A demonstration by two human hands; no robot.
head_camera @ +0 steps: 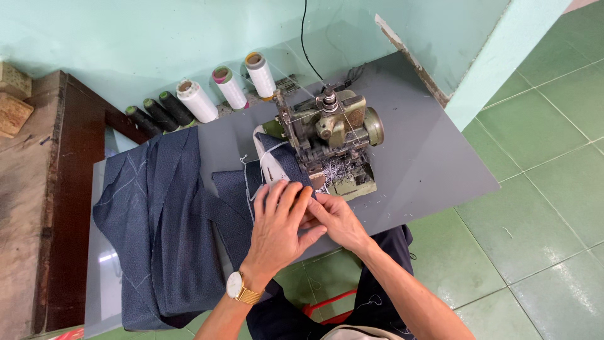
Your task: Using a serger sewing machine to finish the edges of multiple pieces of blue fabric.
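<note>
An olive-green overlock sewing machine [333, 129] stands on a grey table [428, 151]. Dark blue fabric [163, 214] runs from the machine's white bed leftward and hangs over the table's near edge. My left hand [277, 220], with a gold wristwatch on its wrist, lies flat with fingers spread on the fabric just in front of the needle area. My right hand [336, 217] touches the fabric's edge beside it, its fingertips tucked under the left hand's fingers. Fabric trimmings [340, 170] are piled at the machine's front.
Several thread cones [198, 101], white and dark, lean along the mint-green wall behind the machine. A brown wooden frame [69, 189] borders the left. Green floor tiles [541, 208] lie to the right. A red stool edge [327, 308] shows under my legs.
</note>
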